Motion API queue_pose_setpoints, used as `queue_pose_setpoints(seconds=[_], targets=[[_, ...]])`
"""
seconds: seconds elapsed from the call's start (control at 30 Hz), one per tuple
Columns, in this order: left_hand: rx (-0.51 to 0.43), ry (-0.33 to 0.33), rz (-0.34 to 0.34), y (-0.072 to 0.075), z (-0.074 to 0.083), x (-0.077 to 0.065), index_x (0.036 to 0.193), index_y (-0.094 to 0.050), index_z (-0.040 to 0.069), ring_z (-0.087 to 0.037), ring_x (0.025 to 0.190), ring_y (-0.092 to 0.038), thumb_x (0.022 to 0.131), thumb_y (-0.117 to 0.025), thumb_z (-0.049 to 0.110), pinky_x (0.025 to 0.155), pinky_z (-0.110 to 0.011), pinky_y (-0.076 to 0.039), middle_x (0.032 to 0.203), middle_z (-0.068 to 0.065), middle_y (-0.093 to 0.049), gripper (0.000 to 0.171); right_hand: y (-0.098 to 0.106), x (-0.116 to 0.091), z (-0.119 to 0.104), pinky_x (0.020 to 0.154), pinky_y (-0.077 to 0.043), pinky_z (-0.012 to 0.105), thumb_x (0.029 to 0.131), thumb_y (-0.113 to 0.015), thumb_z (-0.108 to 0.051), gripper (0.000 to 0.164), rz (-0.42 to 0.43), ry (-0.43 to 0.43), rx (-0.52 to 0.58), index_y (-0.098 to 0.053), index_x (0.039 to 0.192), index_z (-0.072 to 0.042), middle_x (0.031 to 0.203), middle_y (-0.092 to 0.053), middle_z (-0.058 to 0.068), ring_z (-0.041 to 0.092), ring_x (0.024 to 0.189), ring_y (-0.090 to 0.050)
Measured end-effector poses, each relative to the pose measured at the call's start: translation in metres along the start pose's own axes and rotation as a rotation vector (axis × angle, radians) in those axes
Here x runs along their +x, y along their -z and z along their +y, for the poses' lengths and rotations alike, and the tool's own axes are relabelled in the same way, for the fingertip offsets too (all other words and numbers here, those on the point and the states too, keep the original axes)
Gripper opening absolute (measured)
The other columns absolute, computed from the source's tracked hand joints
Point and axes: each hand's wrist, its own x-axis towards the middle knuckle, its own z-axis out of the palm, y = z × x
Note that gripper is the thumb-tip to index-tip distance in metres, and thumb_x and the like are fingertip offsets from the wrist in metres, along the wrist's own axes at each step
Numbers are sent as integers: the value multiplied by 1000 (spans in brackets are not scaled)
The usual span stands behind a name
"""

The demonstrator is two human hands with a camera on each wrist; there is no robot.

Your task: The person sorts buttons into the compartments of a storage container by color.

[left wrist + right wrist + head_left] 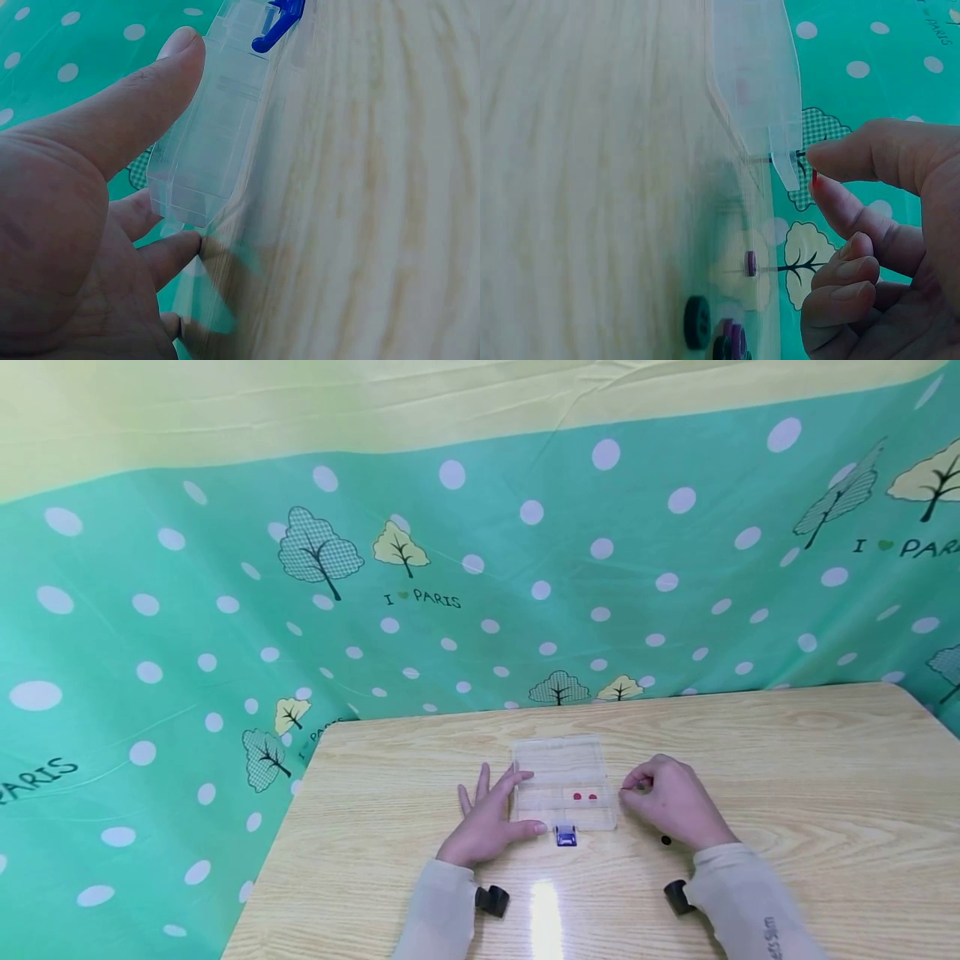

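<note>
We see a right hand [675, 802] pinching a red button [814, 178] between thumb and forefinger beside a clear plastic box [594, 820].
A left hand [487, 825], fingers spread, brackets the box's left end, toward the tabletop's [810, 777] far edge; two red buttons [577, 797] lie inside.

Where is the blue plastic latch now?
In the head view, the blue plastic latch sits at the near edge of the clear plastic box, right of the left hand.
</note>
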Motion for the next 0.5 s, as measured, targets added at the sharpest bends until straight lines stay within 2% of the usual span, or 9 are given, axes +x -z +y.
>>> queue_pose_setpoints(seconds=[0.5], targets=[[-1, -3, -2, 1, 0, 0, 152, -43, 29, -33, 152, 15, 83, -79, 42, 109, -60, 29, 166, 2, -19, 79, -10, 5, -8, 66, -41, 33, 80, -76, -15, 3, 25, 51, 9, -76, 83, -14, 82, -55, 3, 20, 77, -48]])
